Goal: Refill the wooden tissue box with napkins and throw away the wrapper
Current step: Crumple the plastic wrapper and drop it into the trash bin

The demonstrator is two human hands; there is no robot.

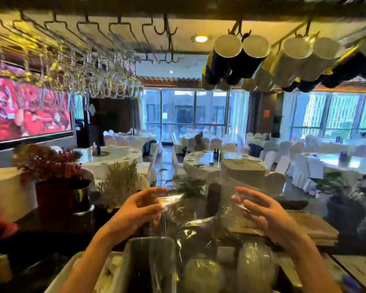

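A clear crinkled plastic wrapper (190,220) hangs stretched between my two hands above the bar counter. My left hand (140,208) pinches its left edge with curled fingers. My right hand (262,212) holds the right edge between thumb and nearly straight fingers. Behind the wrapper stands a pale beige stack of napkins (243,172), partly blurred. A slatted wooden tissue box (300,227) lies on the counter just right of my right hand; its opening is hidden.
Mugs (251,60) and stemmed glasses (106,81) hang overhead. Potted plants and vases (57,187) line the counter's left. A white tray (82,265) with a dark container (150,265) and glassware (254,265) sits below my hands. A dark cylinder (213,199) stands behind the wrapper.
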